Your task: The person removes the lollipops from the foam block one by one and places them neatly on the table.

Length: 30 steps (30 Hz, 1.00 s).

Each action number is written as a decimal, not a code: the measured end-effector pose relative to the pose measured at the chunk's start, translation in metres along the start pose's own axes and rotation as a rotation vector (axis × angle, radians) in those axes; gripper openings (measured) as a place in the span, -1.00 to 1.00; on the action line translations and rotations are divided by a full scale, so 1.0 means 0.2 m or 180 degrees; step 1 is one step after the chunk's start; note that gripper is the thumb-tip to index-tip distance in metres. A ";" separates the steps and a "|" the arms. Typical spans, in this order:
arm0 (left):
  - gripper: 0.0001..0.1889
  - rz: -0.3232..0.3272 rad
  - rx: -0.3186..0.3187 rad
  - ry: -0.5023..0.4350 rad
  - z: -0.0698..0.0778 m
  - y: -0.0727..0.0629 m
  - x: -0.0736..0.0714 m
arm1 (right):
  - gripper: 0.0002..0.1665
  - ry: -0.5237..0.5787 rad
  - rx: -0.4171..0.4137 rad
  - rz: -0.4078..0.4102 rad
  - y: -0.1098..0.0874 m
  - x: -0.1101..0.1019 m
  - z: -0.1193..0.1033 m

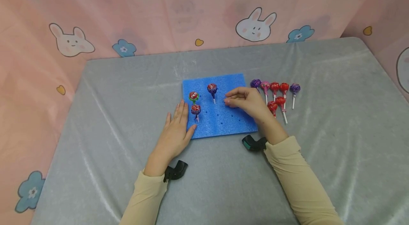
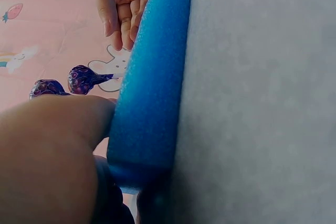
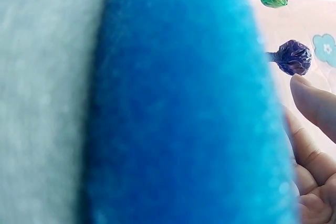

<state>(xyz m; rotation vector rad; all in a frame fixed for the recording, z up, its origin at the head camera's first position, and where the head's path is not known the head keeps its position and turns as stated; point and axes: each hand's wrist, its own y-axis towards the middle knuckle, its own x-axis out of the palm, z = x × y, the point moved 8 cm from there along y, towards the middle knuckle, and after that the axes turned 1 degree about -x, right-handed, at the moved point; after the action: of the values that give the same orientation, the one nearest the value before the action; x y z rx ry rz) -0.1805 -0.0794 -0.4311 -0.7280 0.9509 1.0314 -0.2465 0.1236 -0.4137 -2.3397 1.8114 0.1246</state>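
Note:
A blue foam board (image 1: 223,125) with small holes lies on the table. Three wrapped lollipops stand in it: a red-and-green one (image 1: 193,96), a red-and-purple one (image 1: 196,109) just in front of it, and another red-and-purple one (image 1: 212,88) nearer the back. My left hand (image 1: 173,132) rests along the board's left edge, fingers extended and thumb at the front left corner. Over the right part of the board, my right hand (image 1: 247,102) has its fingers bent loosely, with nothing seen between thumb and fingers. The right wrist view shows its thumb (image 3: 315,103) apart from the fingers.
Right of the board lie several more lollipops: a purple one (image 1: 255,83) partly behind my right hand, a pink one (image 1: 265,86), red ones (image 1: 284,87) in two rows, and a purple one (image 1: 295,88) at the far right. A grey cloth (image 1: 112,118) covers the table.

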 end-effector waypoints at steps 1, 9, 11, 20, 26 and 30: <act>-0.28 -0.0007 -0.0007 -0.0006 0.00 0.00 0.00 | -0.71 0.0005 0.0004 -0.0002 0.00 0.00 0.00; -0.28 0.0005 -0.0006 -0.0023 0.00 0.00 0.00 | -0.70 0.0015 0.0025 -0.0002 0.00 0.00 0.00; -0.28 0.0002 -0.0006 -0.0014 0.00 0.00 0.00 | -0.71 0.0011 0.0027 -0.0002 0.00 0.00 0.00; -0.28 0.0031 0.0008 -0.0035 0.00 0.00 -0.01 | -0.70 -0.0090 0.0014 0.0024 -0.01 0.01 -0.01; -0.28 0.0037 0.0016 -0.0024 0.01 -0.01 -0.01 | -0.70 -0.0118 0.0025 0.0038 0.00 0.02 0.00; -0.28 0.0048 0.0019 -0.0036 0.01 -0.01 -0.01 | -0.71 -0.0175 0.0008 0.0016 0.00 0.04 -0.01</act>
<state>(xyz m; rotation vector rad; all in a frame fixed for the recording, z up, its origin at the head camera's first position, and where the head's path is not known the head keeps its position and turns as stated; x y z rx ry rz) -0.1795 -0.0796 -0.4286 -0.7104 0.9507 1.0443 -0.2444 0.1154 -0.4141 -2.3068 1.7912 0.1855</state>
